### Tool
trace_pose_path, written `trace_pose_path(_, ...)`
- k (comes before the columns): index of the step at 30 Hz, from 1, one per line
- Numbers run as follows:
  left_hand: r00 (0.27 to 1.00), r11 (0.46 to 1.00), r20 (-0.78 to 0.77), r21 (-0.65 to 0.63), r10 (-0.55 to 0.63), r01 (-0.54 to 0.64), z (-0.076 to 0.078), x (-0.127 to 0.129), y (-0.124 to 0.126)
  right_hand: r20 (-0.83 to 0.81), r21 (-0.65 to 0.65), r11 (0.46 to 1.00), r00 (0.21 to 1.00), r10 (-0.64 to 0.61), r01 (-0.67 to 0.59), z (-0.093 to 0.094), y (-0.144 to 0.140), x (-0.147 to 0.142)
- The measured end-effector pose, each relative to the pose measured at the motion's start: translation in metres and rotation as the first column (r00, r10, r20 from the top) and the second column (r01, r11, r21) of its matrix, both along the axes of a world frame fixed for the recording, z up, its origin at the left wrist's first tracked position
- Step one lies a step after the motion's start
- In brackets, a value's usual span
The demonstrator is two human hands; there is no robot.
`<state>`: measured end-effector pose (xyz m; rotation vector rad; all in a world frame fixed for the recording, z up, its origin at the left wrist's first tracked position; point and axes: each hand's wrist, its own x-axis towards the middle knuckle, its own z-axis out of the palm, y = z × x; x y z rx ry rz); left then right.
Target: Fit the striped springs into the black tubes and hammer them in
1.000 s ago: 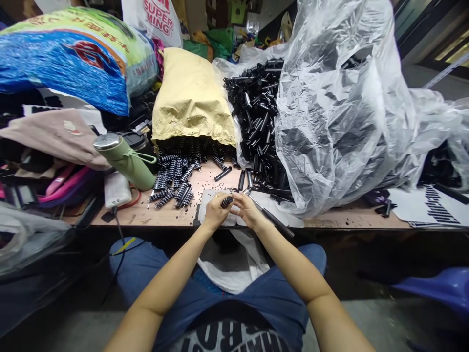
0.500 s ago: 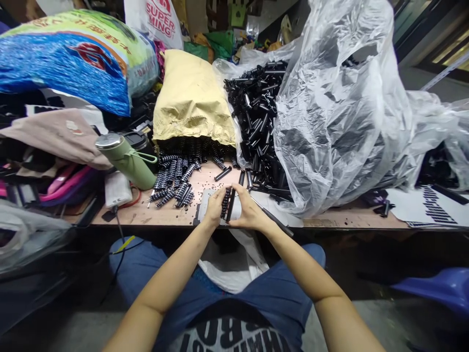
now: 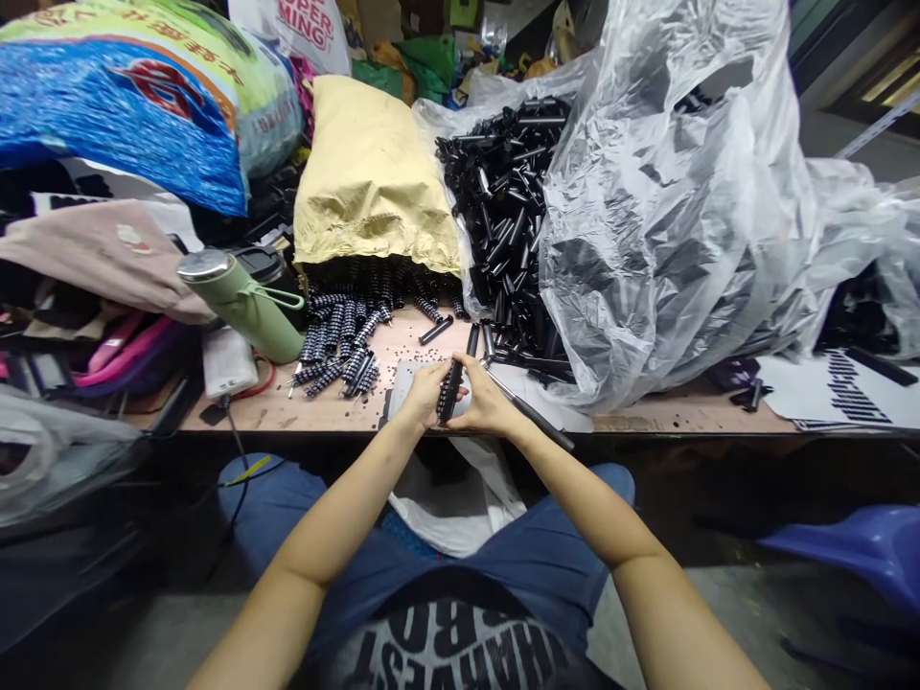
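Note:
Near the table's front edge, my left hand (image 3: 423, 395) is closed on a black ribbed rod (image 3: 449, 385) dotted with pale rows. My right hand (image 3: 483, 398) grips the same piece from the other side, thumb and fingers at its two ends. A smooth black tube seems pressed against the ribbed part, but the hands hide where they join. Under the hands lies a grey flat plate (image 3: 402, 383). Beside my right hand a dark-handled tool with a thin metal shaft (image 3: 536, 422) rests on the table. Similar ribbed rods (image 3: 345, 335) are piled to the left.
A yellow sack (image 3: 378, 172) stands behind the ribbed rods. Many black tubes (image 3: 503, 230) fill a clear plastic bag (image 3: 668, 220) at the right. A green bottle (image 3: 248, 311) and a white power bank (image 3: 228, 362) stand at the left. One loose tube (image 3: 435, 331) lies ahead.
The smooth tube in my right hand has come against the ribbed piece in my left; a gap showed between them before. The whole view has shifted slightly.

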<state>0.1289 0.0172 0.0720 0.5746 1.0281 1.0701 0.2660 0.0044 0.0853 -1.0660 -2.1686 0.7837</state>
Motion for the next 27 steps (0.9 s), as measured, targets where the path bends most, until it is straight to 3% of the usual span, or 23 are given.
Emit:
trace_pose_path(2, 0.996, 0.997, -0.086, 0.072, -0.004, 0.010, -0.006, 0.000, 0.000, 0.019, 0.022, 0.999, 0.999, -0.028, 0.028, -0.007, -0.001, -0.003)
trace_pose_path(4, 0.959, 0.966, -0.277, 0.257, 0.056, 0.018, -0.017, 0.001, -0.004, 0.056, 0.056, 0.994, 0.994, -0.093, 0.090, -0.019, -0.003, -0.006)
trace_pose_path(6, 0.826, 0.866, -0.537, 0.482, 0.171, 0.134, -0.032, 0.003, -0.012, 0.105, 0.086, 0.979, 0.975, -0.194, 0.185, -0.032, -0.007, -0.008)
trace_pose_path(8, 0.609, 0.723, -0.740, 0.584, 0.286, 0.370, -0.047, 0.004, -0.021, 0.160, 0.108, 0.962, 0.951, -0.265, 0.250, -0.044, -0.013, -0.004)
trace_pose_path(10, 0.413, 0.597, -0.841, 0.539, 0.349, 0.594, -0.059, 0.001, -0.026, 0.246, 0.139, 0.941, 0.910, -0.335, 0.309, -0.049, -0.021, 0.011)
trace_pose_path(12, 0.281, 0.504, -0.879, 0.455, 0.384, 0.734, -0.066, -0.004, -0.026, 0.385, 0.196, 0.882, 0.793, -0.472, 0.430, -0.048, -0.029, 0.034)
trace_pose_path(14, 0.212, 0.421, -0.882, 0.397, 0.421, 0.815, -0.068, -0.012, -0.023, 0.544, 0.244, 0.800, 0.606, -0.581, 0.548, -0.041, -0.038, 0.058)
trace_pose_path(16, 0.187, 0.364, -0.868, 0.377, 0.461, 0.852, -0.067, -0.019, -0.018, 0.645, 0.222, 0.770, 0.503, -0.576, 0.598, -0.031, -0.049, 0.076)
trace_pose_path(18, 0.177, 0.341, -0.852, 0.376, 0.493, 0.861, -0.065, -0.025, -0.016, 0.651, 0.141, 0.781, 0.537, -0.536, 0.609, -0.022, -0.064, 0.084)
trace_pose_path(21, 0.158, 0.360, -0.844, 0.378, 0.512, 0.853, -0.064, -0.027, -0.018, 0.544, 0.066, 0.777, 0.631, -0.553, 0.625, -0.015, -0.087, 0.081)
trace_pose_path(27, 0.034, 0.496, -0.869, 0.314, 0.494, 0.810, -0.067, 0.000, -0.040, 0.585, -0.068, 0.790, 0.666, -0.463, 0.609, -0.001, -0.106, 0.065)
